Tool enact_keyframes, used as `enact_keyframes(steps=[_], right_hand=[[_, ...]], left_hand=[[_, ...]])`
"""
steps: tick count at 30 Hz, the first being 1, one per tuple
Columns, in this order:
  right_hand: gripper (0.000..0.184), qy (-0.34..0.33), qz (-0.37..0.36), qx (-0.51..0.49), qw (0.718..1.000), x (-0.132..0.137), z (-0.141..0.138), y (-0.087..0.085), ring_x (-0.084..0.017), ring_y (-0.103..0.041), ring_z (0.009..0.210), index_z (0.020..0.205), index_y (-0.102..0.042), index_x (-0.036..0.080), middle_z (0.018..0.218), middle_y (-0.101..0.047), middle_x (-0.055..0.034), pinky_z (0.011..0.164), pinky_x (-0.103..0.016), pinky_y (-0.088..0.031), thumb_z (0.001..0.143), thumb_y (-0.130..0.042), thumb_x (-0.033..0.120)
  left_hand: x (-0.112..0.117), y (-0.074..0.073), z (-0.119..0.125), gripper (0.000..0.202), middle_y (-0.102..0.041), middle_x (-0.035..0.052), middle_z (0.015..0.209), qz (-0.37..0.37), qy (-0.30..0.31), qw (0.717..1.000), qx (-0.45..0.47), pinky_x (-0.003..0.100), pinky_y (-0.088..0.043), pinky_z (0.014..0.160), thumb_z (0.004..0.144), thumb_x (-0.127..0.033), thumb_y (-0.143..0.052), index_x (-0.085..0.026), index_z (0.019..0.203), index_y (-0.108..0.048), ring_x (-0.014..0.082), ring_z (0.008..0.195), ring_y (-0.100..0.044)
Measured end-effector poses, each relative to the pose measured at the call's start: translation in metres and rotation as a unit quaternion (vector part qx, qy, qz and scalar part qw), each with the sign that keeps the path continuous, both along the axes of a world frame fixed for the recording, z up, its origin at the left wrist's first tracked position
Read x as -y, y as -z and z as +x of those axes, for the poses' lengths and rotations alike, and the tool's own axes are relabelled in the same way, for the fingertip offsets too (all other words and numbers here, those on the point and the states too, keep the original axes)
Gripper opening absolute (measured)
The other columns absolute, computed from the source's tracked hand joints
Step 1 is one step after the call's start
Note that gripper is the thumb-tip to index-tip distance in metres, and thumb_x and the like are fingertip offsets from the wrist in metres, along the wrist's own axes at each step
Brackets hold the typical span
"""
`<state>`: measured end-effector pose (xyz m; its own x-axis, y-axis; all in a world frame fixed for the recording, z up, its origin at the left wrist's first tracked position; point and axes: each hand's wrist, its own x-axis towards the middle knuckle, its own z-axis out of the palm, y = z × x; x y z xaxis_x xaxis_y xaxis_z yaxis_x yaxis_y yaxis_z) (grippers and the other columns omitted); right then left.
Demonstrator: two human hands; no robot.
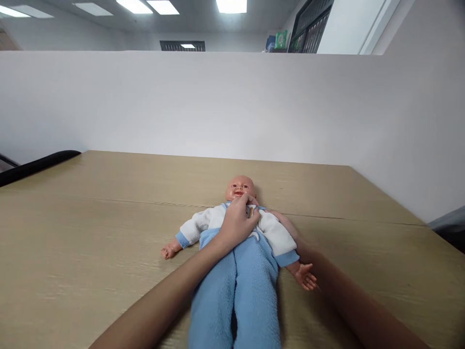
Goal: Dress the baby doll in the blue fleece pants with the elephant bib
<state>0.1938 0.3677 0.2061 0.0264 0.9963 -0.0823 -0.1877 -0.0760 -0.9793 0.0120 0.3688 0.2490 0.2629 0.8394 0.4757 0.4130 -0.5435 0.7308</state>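
Note:
A baby doll (256,278) in a white top with blue cuffs and fleecy blue trousers lies on its back, head away from me, arms spread. My left hand (240,218) is on its chest, fingers bent at the collar just below the chin and thumb lower on the front, gripping the doll there. Part of a small printed or sewn figure on the top shows beside the thumb. My right hand (285,225) reaches in along the doll's sleeve at the right of the view, against the shoulder. Its fingers are hidden behind the doll.
Under the doll is a wood-coloured table (109,218) with a seam running across it. A white partition (218,106) rises behind its far edge. A black curved object (47,162) borders the table at left, and a dark grey object (450,225) is at far right.

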Motion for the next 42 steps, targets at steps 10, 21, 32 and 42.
enact_keyframes(steps=[10, 21, 32, 42], right_hand=[[0.084, -0.069, -0.135, 0.092, 0.984, 0.112, 0.050, -0.016, -0.022, -0.073, 0.069, 0.155, -0.054, 0.035, 0.105, -0.080, -0.0059, 0.042, -0.026, -0.045, 0.081, -0.086, 0.060], [0.060, 0.102, -0.047, 0.203, 0.973, 0.105, 0.143, 0.007, -0.023, -0.070, 0.082, 0.112, -0.076, 0.024, 0.105, -0.079, -0.0095, 0.063, -0.031, -0.052, 0.074, -0.090, 0.067], [0.045, 0.193, 0.126, 0.505, 0.832, 0.125, 0.114, 0.000, -0.038, -0.068, 0.110, 0.126, -0.069, 0.026, 0.122, -0.072, -0.0145, 0.103, -0.059, -0.053, 0.096, -0.066, 0.060], [0.033, -0.064, 0.088, 0.180, 0.978, 0.127, 0.014, -0.008, -0.028, -0.066, 0.118, 0.123, -0.065, 0.028, 0.123, -0.072, -0.0075, 0.106, -0.041, -0.052, 0.102, -0.067, 0.054]], left_hand=[[0.001, 0.002, -0.001, 0.009, -0.074, 0.0061, 0.106, 0.037, 0.002, 0.998, -0.052, 0.041, -0.048, 0.094, 0.096, -0.017, -0.062, -0.023, 0.102, -0.060, 0.0272, 0.105, -0.064], [0.007, -0.007, -0.005, 0.009, -0.075, 0.0082, 0.104, 0.069, -0.023, 0.985, -0.157, 0.046, -0.042, 0.098, 0.102, -0.031, -0.064, -0.022, 0.102, -0.063, 0.0307, 0.108, -0.063], [0.011, -0.021, -0.015, 0.020, -0.072, 0.0136, 0.120, 0.129, -0.062, 0.958, -0.250, 0.051, -0.037, 0.103, 0.109, -0.040, -0.056, -0.021, 0.110, -0.063, 0.0345, 0.120, -0.060], [0.046, 0.010, -0.094, 0.024, -0.064, 0.0084, 0.132, -0.001, -0.046, 0.998, -0.043, 0.044, -0.043, 0.112, 0.110, -0.041, -0.056, -0.024, 0.127, -0.059, 0.0264, 0.125, -0.058]])
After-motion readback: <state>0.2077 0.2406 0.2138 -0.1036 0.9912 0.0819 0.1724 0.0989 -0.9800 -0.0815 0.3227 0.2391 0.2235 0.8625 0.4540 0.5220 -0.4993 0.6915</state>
